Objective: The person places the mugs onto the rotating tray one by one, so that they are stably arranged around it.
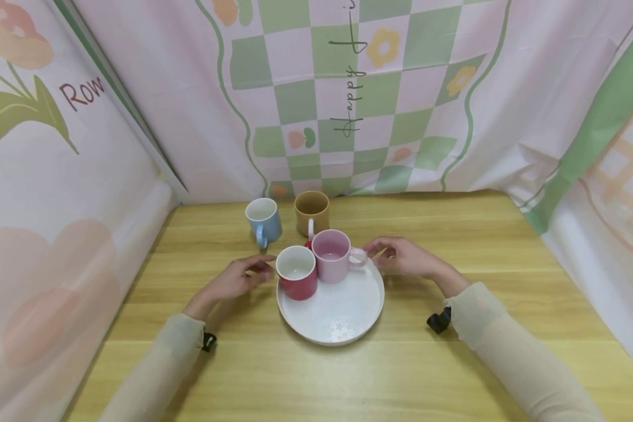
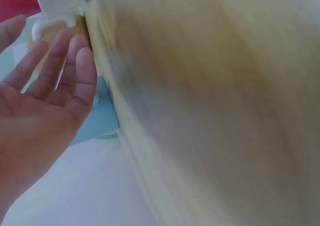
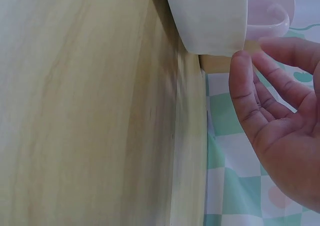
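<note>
A round white tray [image 1: 343, 319] stands at the middle of the table, bearing a red mug [image 1: 299, 287] with a white inside and a pink mug [image 1: 333, 265] side by side. My left hand [image 1: 241, 278] is beside the tray's left rim, close to the red mug, its fingers loosely bent around nothing. In the left wrist view that hand's fingers [image 2: 82, 76] are spread, palm visible. At the tray's right rim is my right hand [image 1: 401, 258], near the pink mug's handle. Its fingertips [image 3: 242, 61] are at the tray's edge in the right wrist view; whether they touch is unclear.
Behind the tray stand a light blue mug [image 1: 264, 221] and a mustard-brown mug [image 1: 312, 212] with a white handle. The wooden table [image 1: 253, 375] meets a checked curtain [image 1: 385, 117] at the back and hanging cloths on both sides.
</note>
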Motion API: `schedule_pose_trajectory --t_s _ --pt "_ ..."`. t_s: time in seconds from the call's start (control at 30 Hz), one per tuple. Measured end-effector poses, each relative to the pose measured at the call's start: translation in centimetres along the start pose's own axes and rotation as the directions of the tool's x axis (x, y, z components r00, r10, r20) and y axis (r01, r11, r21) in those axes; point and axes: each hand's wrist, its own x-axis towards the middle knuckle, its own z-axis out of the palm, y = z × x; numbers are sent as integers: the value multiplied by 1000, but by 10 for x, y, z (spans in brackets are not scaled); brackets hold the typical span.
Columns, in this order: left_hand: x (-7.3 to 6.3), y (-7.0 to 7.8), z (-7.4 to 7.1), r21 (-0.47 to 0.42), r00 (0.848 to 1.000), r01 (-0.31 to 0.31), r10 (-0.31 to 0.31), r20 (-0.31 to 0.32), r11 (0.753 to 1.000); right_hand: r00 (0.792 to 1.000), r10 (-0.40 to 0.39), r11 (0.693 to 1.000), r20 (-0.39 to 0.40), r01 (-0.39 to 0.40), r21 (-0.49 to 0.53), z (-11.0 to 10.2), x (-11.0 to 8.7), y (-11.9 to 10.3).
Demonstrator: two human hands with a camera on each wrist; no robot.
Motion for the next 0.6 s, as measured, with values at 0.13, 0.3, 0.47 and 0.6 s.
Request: schedule_pose_trajectory --t_s 0.13,0.3,0.47,0.6 --pt "1 0 -3 -26 998 -4 3 -56 1000 1000 -5 1000 5 5 -24 1 0 1" --pt "1 0 -5 -75 995 23 -30 -91 997 1000 -15 999 23 16 -30 3 0 4" --pt "3 0 -7 -85 986 86 -97 -135 993 1000 -13 1000 27 14 -27 4 1 7" --pt "3 2 -8 -97 976 132 -147 -163 986 999 -11 1000 31 11 -25 4 0 7"
